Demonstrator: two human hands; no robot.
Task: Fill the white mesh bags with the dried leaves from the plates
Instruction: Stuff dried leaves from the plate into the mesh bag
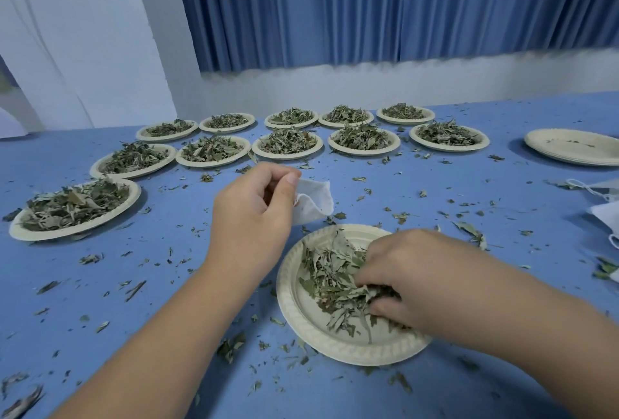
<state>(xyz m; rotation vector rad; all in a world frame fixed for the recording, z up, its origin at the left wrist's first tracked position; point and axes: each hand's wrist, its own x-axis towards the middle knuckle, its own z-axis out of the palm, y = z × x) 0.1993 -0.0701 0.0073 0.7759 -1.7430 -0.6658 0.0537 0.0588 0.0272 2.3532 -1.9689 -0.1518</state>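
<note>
Limp white mesh bag (315,200) is pinched by left hand (254,207); crinkled dried leaves (330,281) on round embossed plate (301,314) are gripped by right hand (405,271).

Workroom: table (167,284), rows of leaf plates (287,158)

The right hand (412,271) has its fingertips sunk into the dried leaves (330,278) on the near plate (291,311), so how much it grips stays hidden. Its palm covers that plate's right rim. Just beyond the plate, the left hand (251,210) hides the near part of the white mesh bag (315,200) it pinches; whether the mouth gapes cannot be told. Far right of the plate, a stack of plates (552,147) and more white bags (608,214) are cut off by the frame edge. On the far plates (288,154) behind it, the leaves are too small to tell apart.
</note>
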